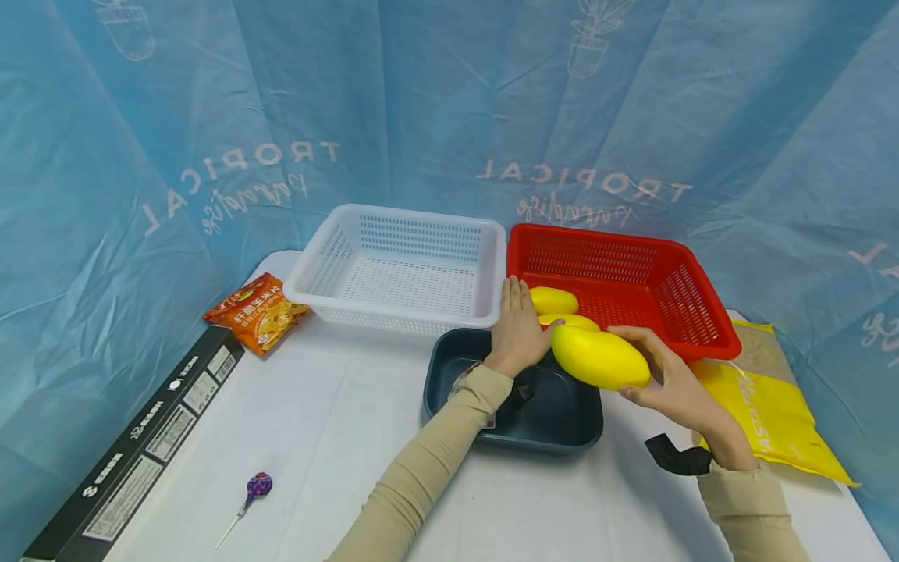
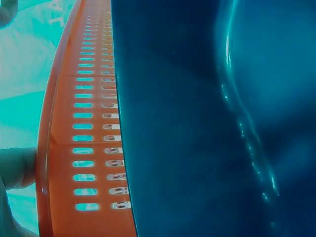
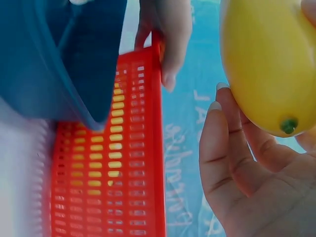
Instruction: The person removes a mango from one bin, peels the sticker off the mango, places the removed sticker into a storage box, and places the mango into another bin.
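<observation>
In my right hand (image 1: pixel 670 390) I grip a yellow mango (image 1: pixel 600 357) with a small green stem end, held above the right part of a dark blue tub (image 1: pixel 562 446). Two more yellow mangoes, one farther back (image 1: pixel 553 300) and one nearer (image 1: pixel 570 321), lie at the front left of a red basket (image 1: pixel 625 269). My left hand (image 1: pixel 518 332), fingers straight, rests at that basket's front left corner. Its thumb lies over the red rim (image 3: pixel 159 148) in the right wrist view. The left forearm crosses the tub and hides part of its inside.
A white basket (image 1: pixel 393 316) stands left of the red one. An orange snack packet (image 1: pixel 258 312) lies beside a long black box (image 1: pixel 140 445). Nearer is a purple lollipop (image 1: pixel 258 485). At the right lies a yellow packet (image 1: pixel 765 414); a blue curtain (image 1: pixel 435 101) hangs behind.
</observation>
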